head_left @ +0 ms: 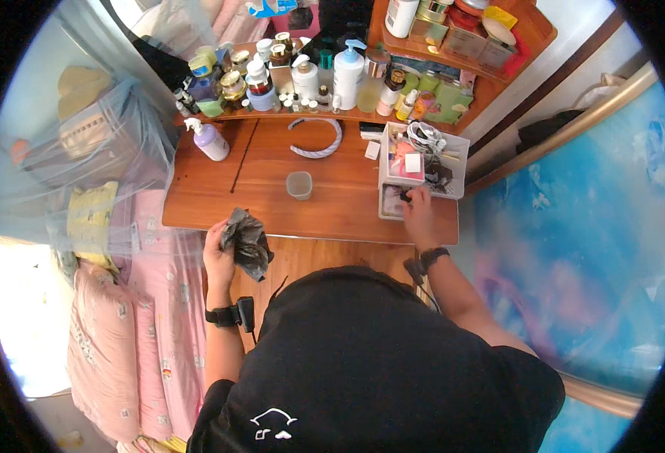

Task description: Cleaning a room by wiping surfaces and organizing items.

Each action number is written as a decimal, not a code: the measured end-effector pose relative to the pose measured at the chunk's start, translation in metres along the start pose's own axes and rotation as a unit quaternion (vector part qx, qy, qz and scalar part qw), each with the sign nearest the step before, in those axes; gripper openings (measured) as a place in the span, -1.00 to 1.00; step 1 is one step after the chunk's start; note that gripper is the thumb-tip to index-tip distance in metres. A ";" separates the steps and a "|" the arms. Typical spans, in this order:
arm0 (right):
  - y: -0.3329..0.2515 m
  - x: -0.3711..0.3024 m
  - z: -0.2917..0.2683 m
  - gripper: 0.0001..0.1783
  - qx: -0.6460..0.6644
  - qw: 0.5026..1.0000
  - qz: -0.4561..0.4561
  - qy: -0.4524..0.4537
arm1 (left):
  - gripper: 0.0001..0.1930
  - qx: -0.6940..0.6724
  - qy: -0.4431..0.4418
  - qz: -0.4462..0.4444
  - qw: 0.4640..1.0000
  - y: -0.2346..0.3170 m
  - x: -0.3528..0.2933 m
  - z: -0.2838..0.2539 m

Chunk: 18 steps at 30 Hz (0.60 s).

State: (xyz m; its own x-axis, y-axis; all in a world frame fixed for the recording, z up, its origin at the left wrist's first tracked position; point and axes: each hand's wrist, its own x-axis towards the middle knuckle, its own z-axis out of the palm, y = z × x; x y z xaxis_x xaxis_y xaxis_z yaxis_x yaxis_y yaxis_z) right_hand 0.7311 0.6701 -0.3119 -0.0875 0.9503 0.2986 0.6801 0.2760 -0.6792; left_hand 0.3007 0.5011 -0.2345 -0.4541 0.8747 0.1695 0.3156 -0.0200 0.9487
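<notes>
Left grip [218, 246] clutching bag [249, 248], right grip [418, 210] outstretched

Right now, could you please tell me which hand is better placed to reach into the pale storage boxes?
Probably the right: the right hand is at the pale storage boxes, over the front one, while the left hand is farther left, holding a crumpled dark bag.

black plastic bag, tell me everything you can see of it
The black plastic bag looks thin, creased and slightly glossy, scrunched into an irregular bunch. The left hand grips it along its left side. In view it overlaps the near edge of the wood-look desk; whether it touches the desk is unclear. Its opening and any contents can't be made out.
</notes>
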 end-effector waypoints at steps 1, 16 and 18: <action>-0.002 0.002 -0.001 -0.67 0.000 1.000 0.000 -0.001 | -0.63 0.017 -0.005 0.018 1.000 -0.001 0.000 -0.002; 0.012 0.012 0.022 -0.78 -0.175 0.980 -0.095 0.022 | -0.74 0.082 -0.018 0.031 0.996 0.024 -0.005 0.003; 0.012 0.014 0.024 -0.81 -0.151 0.986 -0.045 0.044 | -0.75 0.075 -0.017 0.018 0.997 0.023 -0.007 0.003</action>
State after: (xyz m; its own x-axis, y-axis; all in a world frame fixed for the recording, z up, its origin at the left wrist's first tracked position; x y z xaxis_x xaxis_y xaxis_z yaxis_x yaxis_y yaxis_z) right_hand 0.7207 0.6904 -0.3323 -0.1043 0.9041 0.4145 0.8597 0.2915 -0.4194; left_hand 0.3135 0.4956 -0.2147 -0.4131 0.8904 0.1910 0.4528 0.0189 0.8914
